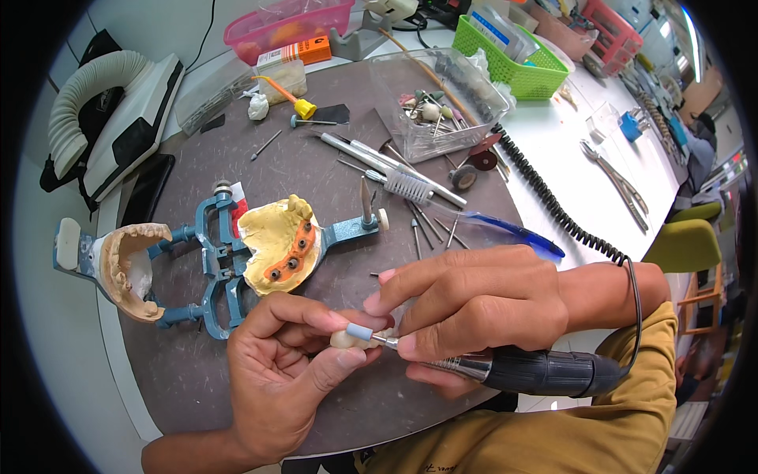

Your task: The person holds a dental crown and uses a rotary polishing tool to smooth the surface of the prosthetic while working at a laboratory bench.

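Note:
My left hand (276, 371) pinches a small tooth-coloured dental bridge (341, 340) between thumb and fingers, which hide most of it. In my right hand (489, 304) is a black and silver dental handpiece (553, 372), its coiled cord running up past the wrist. The handpiece's blue-grey cylindrical bit (360, 331) lies against or just over the bridge; I cannot tell if they touch. Beyond my left hand, an opened blue articulator (208, 272) carries a yellow dental cast (264, 229) with an orange gum section and dark implant holes, plus a pale tooth cast (118, 257).
A clear box (438, 142) of rotary bits stands at the back, with metal instruments (395, 162), loose burs and a blue pen (517, 235) nearer. Pliers (620, 186) lie on the white table at right. A green basket (517, 71) and a hosed white device (130, 126) stand farther off.

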The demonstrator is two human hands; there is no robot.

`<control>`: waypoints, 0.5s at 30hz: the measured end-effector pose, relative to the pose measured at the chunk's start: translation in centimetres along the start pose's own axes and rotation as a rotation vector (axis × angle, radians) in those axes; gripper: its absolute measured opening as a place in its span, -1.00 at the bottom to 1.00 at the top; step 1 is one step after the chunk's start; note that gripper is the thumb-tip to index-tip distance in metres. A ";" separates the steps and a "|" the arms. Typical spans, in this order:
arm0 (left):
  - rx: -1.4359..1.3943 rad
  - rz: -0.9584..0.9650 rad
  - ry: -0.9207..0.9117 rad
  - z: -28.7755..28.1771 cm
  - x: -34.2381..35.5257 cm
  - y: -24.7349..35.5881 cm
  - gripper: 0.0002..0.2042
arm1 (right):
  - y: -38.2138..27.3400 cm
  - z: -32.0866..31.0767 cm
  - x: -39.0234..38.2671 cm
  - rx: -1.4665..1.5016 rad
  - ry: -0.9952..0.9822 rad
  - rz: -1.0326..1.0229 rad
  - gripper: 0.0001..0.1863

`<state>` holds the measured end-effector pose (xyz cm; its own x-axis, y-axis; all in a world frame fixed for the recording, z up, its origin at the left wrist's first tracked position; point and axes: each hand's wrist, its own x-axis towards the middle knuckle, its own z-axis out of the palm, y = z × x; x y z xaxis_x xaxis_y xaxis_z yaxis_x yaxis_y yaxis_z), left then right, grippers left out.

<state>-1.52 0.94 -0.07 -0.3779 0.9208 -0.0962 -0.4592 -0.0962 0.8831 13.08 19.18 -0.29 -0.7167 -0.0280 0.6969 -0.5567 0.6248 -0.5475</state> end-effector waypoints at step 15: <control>0.072 -0.014 0.027 -0.2 -0.1 -0.2 -0.68 | 0.0 0.0 0.0 -0.039 0.079 0.004 -0.68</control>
<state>-1.53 0.80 -0.29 -0.3939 0.9113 -0.1203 -0.4062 -0.0551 0.9121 13.07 19.18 -0.23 -0.6823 0.0352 0.7302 -0.5365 0.6544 -0.5328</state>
